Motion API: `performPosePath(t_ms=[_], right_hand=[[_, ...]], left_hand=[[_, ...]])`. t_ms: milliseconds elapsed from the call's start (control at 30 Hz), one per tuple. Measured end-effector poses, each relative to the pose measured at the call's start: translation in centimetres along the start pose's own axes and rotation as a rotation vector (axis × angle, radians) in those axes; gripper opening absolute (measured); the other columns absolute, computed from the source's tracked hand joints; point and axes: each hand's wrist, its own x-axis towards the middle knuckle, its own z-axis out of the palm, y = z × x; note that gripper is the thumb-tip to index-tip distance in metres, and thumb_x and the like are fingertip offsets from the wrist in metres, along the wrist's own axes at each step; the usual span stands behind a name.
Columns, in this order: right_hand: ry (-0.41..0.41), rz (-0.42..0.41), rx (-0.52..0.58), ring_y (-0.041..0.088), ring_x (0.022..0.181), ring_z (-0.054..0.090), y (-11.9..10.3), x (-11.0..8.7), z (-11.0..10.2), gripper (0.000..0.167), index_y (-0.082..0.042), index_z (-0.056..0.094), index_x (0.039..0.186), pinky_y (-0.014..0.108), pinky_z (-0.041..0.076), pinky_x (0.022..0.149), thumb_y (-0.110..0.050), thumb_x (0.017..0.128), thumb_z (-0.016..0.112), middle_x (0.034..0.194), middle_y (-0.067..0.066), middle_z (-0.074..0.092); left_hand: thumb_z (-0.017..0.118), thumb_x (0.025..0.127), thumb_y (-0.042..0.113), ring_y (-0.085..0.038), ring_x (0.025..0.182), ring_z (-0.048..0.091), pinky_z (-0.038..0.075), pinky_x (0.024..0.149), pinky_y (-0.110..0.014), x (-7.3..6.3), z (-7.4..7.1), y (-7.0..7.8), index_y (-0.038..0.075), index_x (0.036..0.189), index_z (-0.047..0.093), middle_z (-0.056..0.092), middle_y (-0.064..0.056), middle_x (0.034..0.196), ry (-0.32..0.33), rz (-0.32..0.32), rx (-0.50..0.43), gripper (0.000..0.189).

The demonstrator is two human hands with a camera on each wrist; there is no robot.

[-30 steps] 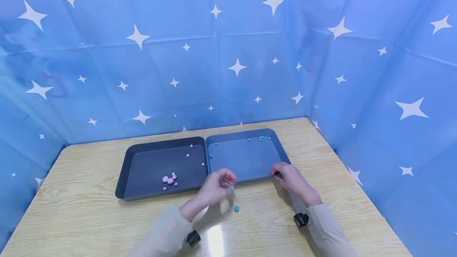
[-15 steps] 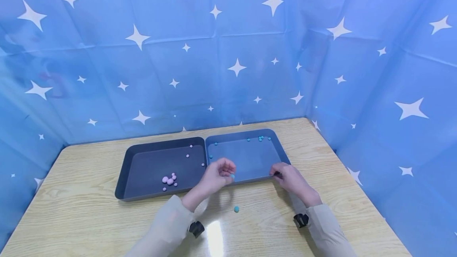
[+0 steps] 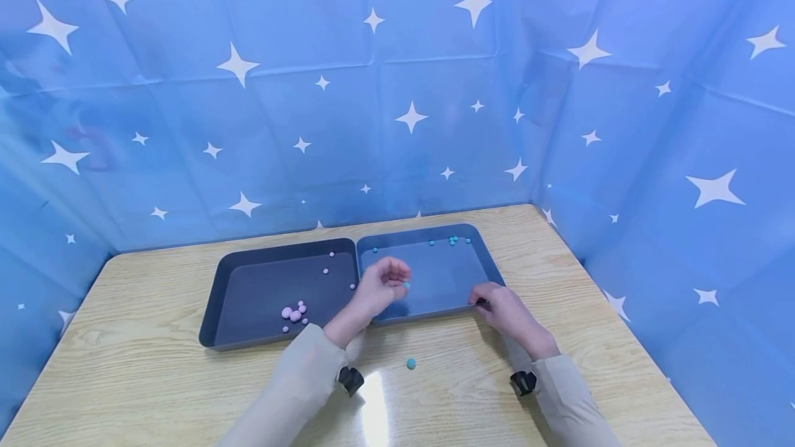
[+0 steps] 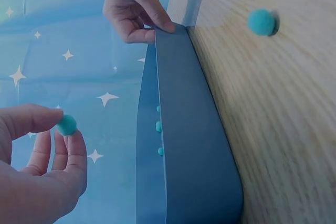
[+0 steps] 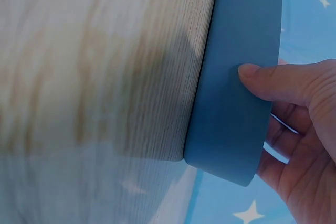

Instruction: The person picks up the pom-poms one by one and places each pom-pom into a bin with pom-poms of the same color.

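Observation:
Between thumb and fingertips my left hand [image 3: 380,287] pinches a small fuzzy teal pompom [image 4: 66,125], above the near left part of the blue tray [image 3: 428,281]. My right hand [image 3: 506,308] grips that tray's near wall close to its right corner; in the right wrist view the thumb [image 5: 257,80] presses the outer face and the other fingers go behind the wall. Several teal pompoms [image 3: 452,240] lie along the tray's far side. Another teal pompom [image 3: 411,363] lies on the table in front of the tray.
A dark tray [image 3: 248,295] stands against the blue tray's left side. Several pink pompoms [image 3: 295,316] lie in it, mostly near its front. The wooden table [image 3: 155,392] runs back to a blue curtain [image 3: 279,123] with white stars.
My left hand has moved away from me with its pompom, from over the table in front of the blue tray to above the tray. The right hand keeps its grip on the wall.

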Motion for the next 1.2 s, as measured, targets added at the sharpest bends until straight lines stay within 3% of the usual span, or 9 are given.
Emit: performPosePath(t_ms=[200, 433, 733, 900, 1200], right_hand=[[-0.001, -0.006, -0.001, 0.02, 0.078, 0.062, 0.0, 0.0, 0.0, 0.022, -0.01, 0.064, 0.077, 0.033, 0.053, 0.068, 0.011, 0.074, 0.069, 0.079, 0.001, 0.065], [-0.007, -0.001, 0.012, 0.02, 0.078, 0.062, 0.0, -0.1, 0.0, 0.021, -0.01, 0.064, 0.078, 0.032, 0.053, 0.068, 0.011, 0.075, 0.069, 0.079, 0.001, 0.065], [-0.007, 0.007, 0.014, 0.02, 0.078, 0.062, -0.1, -0.1, -0.1, 0.021, -0.009, 0.064, 0.078, 0.033, 0.053, 0.068, 0.011, 0.074, 0.069, 0.079, 0.002, 0.065], [-0.016, 0.019, 0.008, 0.021, 0.078, 0.062, -0.2, 0.0, -0.1, 0.02, -0.01, 0.064, 0.078, 0.033, 0.053, 0.069, 0.01, 0.075, 0.069, 0.079, 0.001, 0.066], [-0.026, 0.028, 0.002, 0.021, 0.079, 0.063, -0.2, 0.0, -0.2, 0.019, -0.01, 0.064, 0.079, 0.034, 0.053, 0.07, 0.009, 0.075, 0.069, 0.08, 0.001, 0.066]], left_hand=[[0.057, 0.079, -0.014, -0.036, 0.097, 0.058, 0.05, 0.081, -0.03, 1.3, -0.1, -0.5, -0.009, 0.102, 0.056, 0.058, -0.025, 0.1, 0.029, 0.014, -0.001, 0.024], [0.054, 0.081, -0.014, -0.042, 0.1, 0.054, 0.05, 0.083, -0.034, 1.5, -0.1, 1.4, -0.014, 0.105, 0.053, 0.054, -0.031, 0.105, 0.049, -0.004, 0.021, 0.024], [0.057, 0.08, -0.014, -0.028, 0.092, 0.058, 0.052, 0.078, -0.03, 4.4, -0.3, -1.6, -0.008, 0.102, 0.057, 0.059, -0.022, 0.1, 0.122, -0.029, -0.015, 0.023], [0.058, 0.08, -0.012, -0.022, 0.088, 0.058, 0.052, 0.077, -0.031, 5.2, -0.2, -2.0, -0.005, 0.102, 0.058, 0.06, -0.017, 0.099, 0.16, -0.053, 0.0, 0.023], [0.06, 0.08, -0.014, -0.021, 0.087, 0.059, 0.052, 0.079, -0.031, 6.1, 0.1, -2.3, -0.006, 0.101, 0.058, 0.059, -0.026, 0.105, 0.207, -0.072, -0.018, 0.023]])
